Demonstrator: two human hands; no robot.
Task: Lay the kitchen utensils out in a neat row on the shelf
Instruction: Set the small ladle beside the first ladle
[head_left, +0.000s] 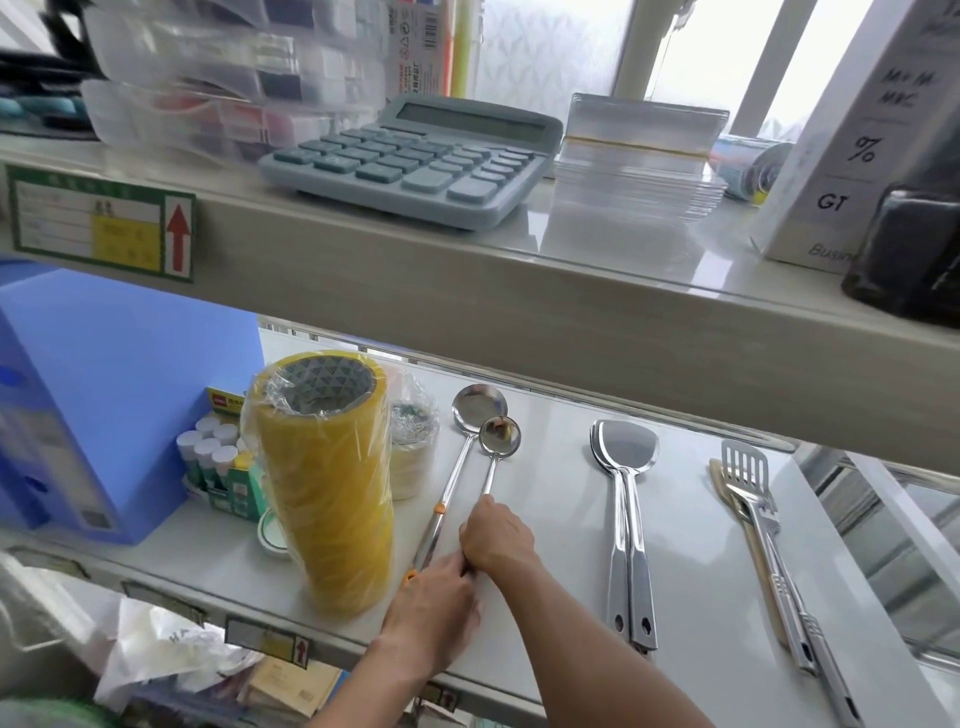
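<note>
Two steel ladles lie side by side on the white lower shelf (561, 525). The larger ladle (457, 467) has orange bands on its handle; the smaller ladle (496, 447) lies just right of it. My right hand (496, 535) is closed around the smaller ladle's handle. My left hand (434, 605) rests on the lower end of the ladle handles, fingers curled around them. Two stacked steel turners (626, 499) lie to the right. Further right lies a slotted turner (748, 483) stacked with other steel utensils over a wooden spatula (719, 480).
A tall stack of yellow tape rolls (322, 483) stands just left of the ladles, with a bagged white tub (413, 457), glue sticks (210, 452) and a blue box (83, 415) beyond. The upper shelf (519, 306) overhangs, carrying a calculator (410, 161).
</note>
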